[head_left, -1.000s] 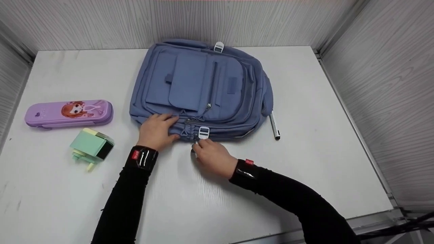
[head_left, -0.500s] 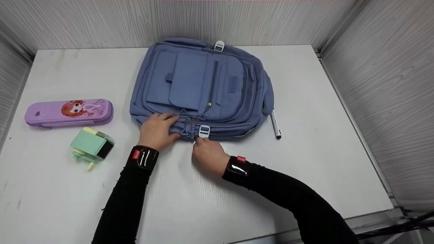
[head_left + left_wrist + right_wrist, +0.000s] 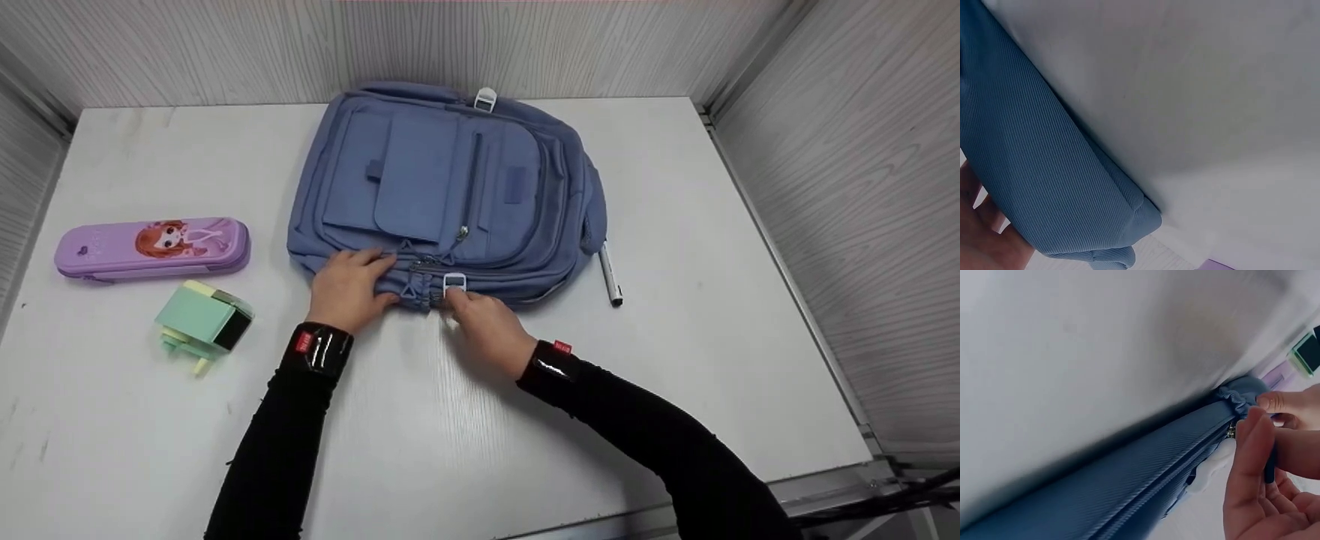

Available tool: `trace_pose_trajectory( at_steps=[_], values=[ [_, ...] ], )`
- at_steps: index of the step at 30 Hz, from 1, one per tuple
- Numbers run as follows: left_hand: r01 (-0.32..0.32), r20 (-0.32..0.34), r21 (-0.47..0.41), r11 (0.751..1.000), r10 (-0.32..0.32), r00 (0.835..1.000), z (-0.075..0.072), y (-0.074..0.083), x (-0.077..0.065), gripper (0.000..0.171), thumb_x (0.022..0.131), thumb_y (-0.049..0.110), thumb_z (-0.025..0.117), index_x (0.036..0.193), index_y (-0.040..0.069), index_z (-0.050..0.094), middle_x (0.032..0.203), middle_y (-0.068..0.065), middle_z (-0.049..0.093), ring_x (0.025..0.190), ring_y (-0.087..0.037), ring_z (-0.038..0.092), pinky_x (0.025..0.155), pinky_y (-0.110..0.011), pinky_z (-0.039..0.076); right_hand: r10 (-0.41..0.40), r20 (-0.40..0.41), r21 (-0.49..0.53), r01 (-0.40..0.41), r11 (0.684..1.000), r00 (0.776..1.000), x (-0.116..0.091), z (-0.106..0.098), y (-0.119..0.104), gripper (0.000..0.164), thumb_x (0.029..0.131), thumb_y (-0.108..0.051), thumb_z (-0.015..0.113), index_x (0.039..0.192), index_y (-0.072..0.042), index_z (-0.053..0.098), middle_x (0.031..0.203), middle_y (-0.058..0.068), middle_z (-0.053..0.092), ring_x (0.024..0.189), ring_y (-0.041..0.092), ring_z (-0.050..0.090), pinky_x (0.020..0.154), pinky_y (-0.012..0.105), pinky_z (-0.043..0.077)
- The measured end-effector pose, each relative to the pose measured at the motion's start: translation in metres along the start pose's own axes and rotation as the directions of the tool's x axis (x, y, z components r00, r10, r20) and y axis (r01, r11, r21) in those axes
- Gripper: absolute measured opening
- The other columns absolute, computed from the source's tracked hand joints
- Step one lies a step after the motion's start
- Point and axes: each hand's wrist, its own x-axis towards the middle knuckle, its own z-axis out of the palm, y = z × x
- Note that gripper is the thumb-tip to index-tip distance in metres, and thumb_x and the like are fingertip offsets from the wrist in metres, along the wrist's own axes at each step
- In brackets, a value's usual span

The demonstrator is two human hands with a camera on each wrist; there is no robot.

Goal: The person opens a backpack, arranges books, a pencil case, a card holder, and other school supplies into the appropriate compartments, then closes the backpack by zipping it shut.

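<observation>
On the smooth white tabletop, the right hand curls its fingers and thumb around a dark blue zipper pull, just beside a metal slider and a white plastic buckle. To the left sits a boxy mint-green item with pale yellow parts and a black face. The left hand grips the bag's near edge, fingers on top and thumb against the side. Farther left lies a long purple case printed with a red-haired figure. A white pen with a black tip lies by the right side of the blue fabric backpack, which rests flat, front up, before a pale wood-grain panel.
</observation>
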Motion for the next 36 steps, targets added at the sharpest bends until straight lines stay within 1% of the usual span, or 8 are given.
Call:
trace_pose_trajectory(
  at_steps=[3, 6, 11, 17, 23, 30, 32, 36],
  values=[
    [0.001, -0.008, -0.001, 1.0, -0.001, 1.0, 0.001, 0.0, -0.001, 0.058, 0.083, 0.027, 0.078, 0.137, 0.014, 0.061, 0.143, -0.014, 0.058, 0.13, -0.04, 0.053, 0.11, -0.055, 0.043, -0.002, -0.025, 0.088, 0.004, 0.996, 1.0, -0.005, -0.003, 0.007, 0.015, 0.088, 0.008, 0.052, 0.093, -0.004, 0.046, 0.069, 0.005, 0.053, 0.064, 0.02, 0.057, 0.059, 0.038, 0.051],
    [0.002, -0.016, 0.004, 1.0, -0.002, 1.0, 0.001, 0.0, -0.001, 0.057, 0.083, 0.026, 0.078, 0.136, 0.014, 0.062, 0.142, -0.013, 0.059, 0.129, -0.04, 0.054, 0.107, -0.055, 0.045, 0.01, -0.054, 0.11, -0.004, 0.994, 0.999, -0.01, -0.006, 0.013, 0.017, 0.085, 0.011, 0.051, 0.089, -0.005, 0.046, 0.067, 0.001, 0.045, 0.062, 0.015, 0.047, 0.057, 0.033, 0.045],
    [0.008, -0.017, 0.014, 1.0, -0.007, 1.0, 0.003, -0.002, -0.001, 0.057, 0.082, 0.026, 0.078, 0.135, 0.015, 0.062, 0.143, -0.012, 0.058, 0.13, -0.04, 0.053, 0.106, -0.057, 0.046, 0.05, -0.092, 0.091, -0.042, 0.995, 0.994, -0.023, -0.016, 0.029, 0.017, 0.08, 0.012, 0.052, 0.084, -0.005, 0.049, 0.065, 0.004, 0.05, 0.06, 0.015, 0.048, 0.056, 0.032, 0.042],
    [-0.003, -0.023, 0.049, 0.999, 0.004, 1.0, 0.004, -0.003, 0.0, 0.056, 0.083, 0.027, 0.078, 0.135, 0.016, 0.062, 0.144, -0.011, 0.058, 0.129, -0.039, 0.054, 0.104, -0.057, 0.048, 0.09, -0.121, 0.085, -0.08, 0.993, 0.989, -0.037, -0.031, 0.046, 0.013, 0.081, 0.011, 0.054, 0.083, -0.001, 0.053, 0.065, 0.009, 0.058, 0.059, 0.02, 0.054, 0.056, 0.038, 0.049],
    [-0.012, -0.033, 0.07, 0.997, 0.015, 0.999, 0.004, -0.002, 0.0, 0.055, 0.083, 0.028, 0.078, 0.135, 0.017, 0.062, 0.143, -0.011, 0.059, 0.128, -0.039, 0.056, 0.099, -0.056, 0.051, 0.167, -0.104, 0.062, -0.161, 0.985, 0.98, -0.048, -0.049, 0.061, 0.01, 0.08, 0.008, 0.059, 0.081, -0.002, 0.055, 0.067, 0.01, 0.059, 0.06, 0.021, 0.054, 0.057, 0.04, 0.048],
    [-0.015, -0.065, 0.079, 0.997, 0.021, 0.998, 0.006, -0.002, 0.0, 0.054, 0.082, 0.027, 0.079, 0.133, 0.018, 0.064, 0.141, -0.01, 0.06, 0.127, -0.039, 0.057, 0.094, -0.057, 0.054, 0.248, -0.091, 0.032, -0.246, 0.969, 0.965, -0.059, -0.07, 0.078, 0.008, 0.08, 0.005, 0.058, 0.083, -0.002, 0.058, 0.069, 0.009, 0.061, 0.061, 0.019, 0.052, 0.058, 0.034, 0.045],
    [-0.014, -0.071, 0.077, 0.997, 0.019, 0.997, 0.006, -0.002, -0.001, 0.053, 0.082, 0.027, 0.079, 0.132, 0.017, 0.065, 0.141, -0.01, 0.061, 0.127, -0.039, 0.057, 0.094, -0.057, 0.054, 0.26, -0.094, 0.023, -0.259, 0.966, 0.961, -0.062, -0.076, 0.082, 0.009, 0.081, 0.005, 0.057, 0.083, -0.003, 0.058, 0.069, 0.008, 0.061, 0.061, 0.017, 0.051, 0.059, 0.032, 0.043],
    [-0.016, -0.069, 0.067, 0.998, 0.021, 0.997, 0.006, -0.002, 0.0, 0.053, 0.081, 0.027, 0.079, 0.132, 0.016, 0.065, 0.141, -0.01, 0.061, 0.128, -0.039, 0.056, 0.103, -0.056, 0.049, 0.261, -0.136, -0.001, -0.264, 0.965, 0.956, -0.064, -0.083, 0.084, 0.009, 0.08, 0.005, 0.058, 0.082, -0.003, 0.057, 0.067, 0.009, 0.06, 0.06, 0.019, 0.05, 0.059, 0.034, 0.041]
  ],
)
